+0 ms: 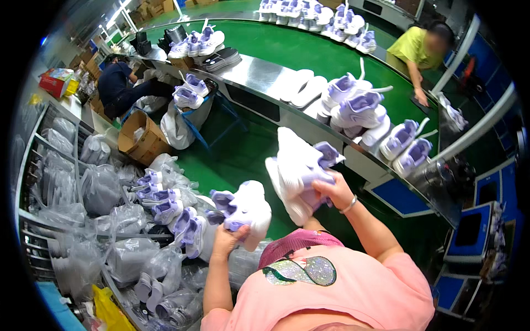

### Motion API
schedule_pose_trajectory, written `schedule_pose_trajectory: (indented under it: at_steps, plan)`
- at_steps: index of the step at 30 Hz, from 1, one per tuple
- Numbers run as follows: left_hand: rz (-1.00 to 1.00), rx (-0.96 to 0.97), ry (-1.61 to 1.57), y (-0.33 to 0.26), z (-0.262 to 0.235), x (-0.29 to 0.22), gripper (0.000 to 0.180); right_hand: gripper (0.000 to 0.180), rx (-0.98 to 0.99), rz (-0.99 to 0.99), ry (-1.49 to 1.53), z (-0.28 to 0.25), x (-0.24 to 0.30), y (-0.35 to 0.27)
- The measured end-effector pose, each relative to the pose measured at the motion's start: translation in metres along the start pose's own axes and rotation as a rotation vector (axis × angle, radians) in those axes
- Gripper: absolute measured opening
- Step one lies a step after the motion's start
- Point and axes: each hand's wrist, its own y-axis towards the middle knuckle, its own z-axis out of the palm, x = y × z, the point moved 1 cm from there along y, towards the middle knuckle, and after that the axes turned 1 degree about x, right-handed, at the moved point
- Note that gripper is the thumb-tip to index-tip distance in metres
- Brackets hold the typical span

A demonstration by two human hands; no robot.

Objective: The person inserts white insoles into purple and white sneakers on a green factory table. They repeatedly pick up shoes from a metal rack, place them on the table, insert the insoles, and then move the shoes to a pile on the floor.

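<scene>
Near the middle of the frame, the right hand [330, 190] held a white and lilac shoe [301, 171], its pale sole turned toward the left and its purple upper toward the wrist; the fingers were clamped around the upper. A thin bracelet [349, 205] sat on that wrist. Lower and to the left, the left hand [227, 240] gripped a second white and lilac shoe [243, 208] from beneath, fingers closed on its heel end. The two shoes were near each other but apart, both raised above the green floor [243, 157] in front of the person's pink shirt [342, 289].

To the left of the held shoes, more lilac shoes [165, 204] lay in a loose heap among clear plastic bags [99, 187], which filled wire shelving along the left edge. A round cardboard bin [142, 138] stood on the floor beyond the heap.

To the upper right, a curved metal counter [259, 71] carried further pairs of lilac shoes [359, 107] and white soles [306, 88], and beside it ran a green conveyor belt [309, 47] with more shoes at the top of the frame. At the upper right a person in a yellow top [413, 47] leaned over the belt, and at the upper left a person in dark clothing [118, 85] sat bent over near a red box [55, 81]
</scene>
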Motion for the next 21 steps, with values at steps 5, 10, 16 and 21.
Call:
schedule_pose_trajectory:
  at_steps: [5,10,16,21]
  plan:
    - [0.144,-0.168,-0.082,0.078,-0.007,-0.060,0.037,0.019,0.140,-0.171,-0.017,-0.011,0.038,0.158]
    - [0.562,-0.314,0.684,0.171,-0.033,-0.148,0.041,0.025,-0.018,-0.445,-0.612,-0.018,0.077,0.303]
    - [0.917,-0.371,1.293,0.303,-0.064,-0.247,0.041,0.030,-0.229,-0.524,-1.041,-0.027,0.081,0.441]
    - [1.155,-0.218,1.378,0.448,-0.091,-0.304,0.041,0.028,-0.202,-0.277,-1.298,-0.024,0.063,0.526]
